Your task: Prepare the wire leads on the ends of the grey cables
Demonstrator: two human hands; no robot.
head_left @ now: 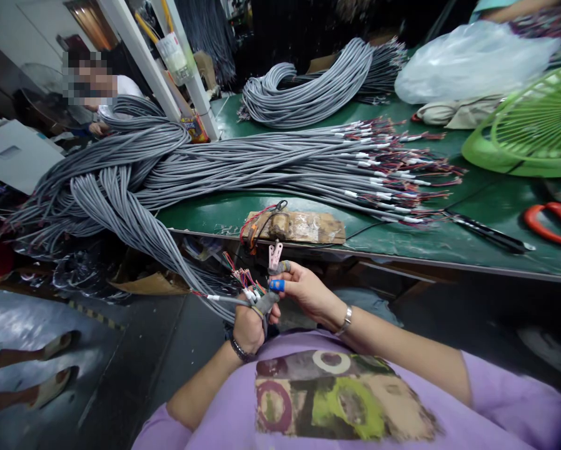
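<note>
My left hand, with a grey finger cover, is closed around the ends of a bundle of grey cables at the table's front edge. Coloured wires fan out above its fingers. Just right of it, my right hand has a blue band on the thumb and a grey cover on a fingertip. Its thumb and finger are pinched together close to the wire ends; what they hold is too small to tell. A pink clip hangs above the fingertips, below a wooden block on the green table.
Many grey cables lie across the table, with a coiled bundle behind. To the right are black-handled tweezers or pliers, red-handled scissors, a green fan and a plastic bag. A person is at the back left.
</note>
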